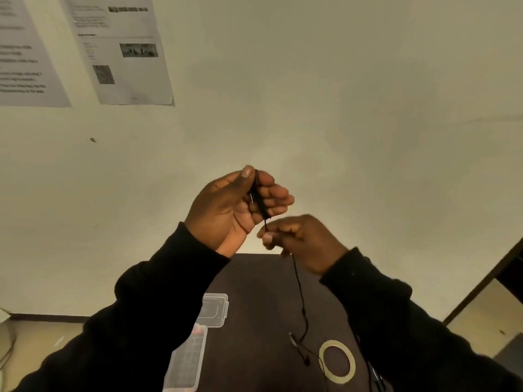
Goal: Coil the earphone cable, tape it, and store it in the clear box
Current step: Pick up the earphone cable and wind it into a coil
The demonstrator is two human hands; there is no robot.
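Observation:
My left hand (pixel 235 207) is raised in front of the wall, palm toward me, thumb and fingers pinching a small black bundle of coiled earphone cable (pixel 259 200). Just below it, my right hand (pixel 300 240) pinches the loose strand coming out of the bundle. The rest of the black cable (pixel 301 301) hangs down from that hand to the dark table, where the earbuds (pixel 305 360) lie. A roll of pale tape (pixel 336 361) lies flat beside them. The clear box (pixel 186 360) sits on the table's left side, partly behind my left sleeve.
A clear lid (pixel 215 309) lies on the dark table (pixel 254 278) behind the box. Two printed sheets (pixel 124 49) hang on the wall at upper left. The floor shows on both sides of the narrow table.

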